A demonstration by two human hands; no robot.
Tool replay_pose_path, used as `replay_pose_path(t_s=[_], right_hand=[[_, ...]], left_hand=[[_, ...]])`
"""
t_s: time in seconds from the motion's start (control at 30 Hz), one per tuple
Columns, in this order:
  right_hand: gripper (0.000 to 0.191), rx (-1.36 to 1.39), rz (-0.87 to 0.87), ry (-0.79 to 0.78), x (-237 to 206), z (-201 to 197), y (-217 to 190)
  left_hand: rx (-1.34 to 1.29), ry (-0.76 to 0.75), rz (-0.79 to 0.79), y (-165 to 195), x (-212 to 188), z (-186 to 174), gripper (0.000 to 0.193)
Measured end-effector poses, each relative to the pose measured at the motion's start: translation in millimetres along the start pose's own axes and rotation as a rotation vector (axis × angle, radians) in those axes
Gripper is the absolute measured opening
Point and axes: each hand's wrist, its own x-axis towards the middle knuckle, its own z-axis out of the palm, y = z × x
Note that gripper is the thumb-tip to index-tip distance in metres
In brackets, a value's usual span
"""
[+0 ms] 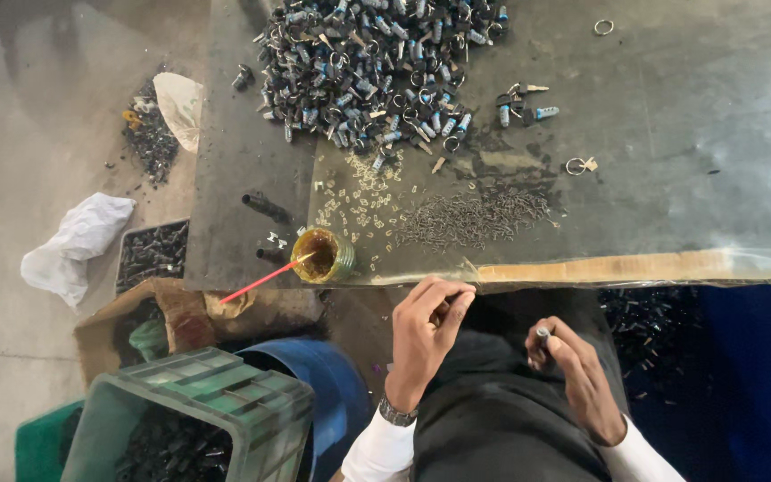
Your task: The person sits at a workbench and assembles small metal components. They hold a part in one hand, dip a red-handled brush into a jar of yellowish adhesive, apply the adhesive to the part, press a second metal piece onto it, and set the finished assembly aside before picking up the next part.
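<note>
A small metal lock cylinder (543, 335) sat pinched in the right hand (573, 379), held over the lap below the bench edge (600, 266). Left hand (426, 335) was curled w/ fingertips pressed together near that edge; whatever it gripped was too small to tell. Just left stood a grease pot (323, 256) w/ a red stick (261, 282). Further up lay springs (470, 219), then a heap of lock cylinders (368, 67). Green crate (198, 406) sat bottom left.

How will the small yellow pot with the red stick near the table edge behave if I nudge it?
The small pot looks light and may slide or tip. The red stick leans out over the table edge, adding leverage. Its brown contents look wet and could spill.
</note>
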Motion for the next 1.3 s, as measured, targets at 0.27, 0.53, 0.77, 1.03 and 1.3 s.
replay_pose_path(t_s=[0.27, 0.53, 0.77, 1.03, 1.3], right_hand=[[0.013, 0.084, 0.091, 0.013, 0, 0, -3], [0.019, 0.221, 0.035, 0.099, 3, 0, 4], [0.025, 0.383, -0.050, 0.283, 3, -4, 3], [0.021, 0.406, 0.029, 0.277, 5, -5, 10], [0.019, 0.432, 0.030, 0.242, 2, -6, 18]], left_hand=[[0.025, -0.041, 0.055, 2, -1, 7, 0.007], [0.082, -0.035, 0.077, -2, -1, 9, 0.008], [0.091, 0.002, 0.067, -9, 0, 5, 0.008], [0.089, -0.007, 0.077, -9, 6, 6, 0.008], [-0.033, 0.076, -0.105, -15, 7, 21, 0.030]])
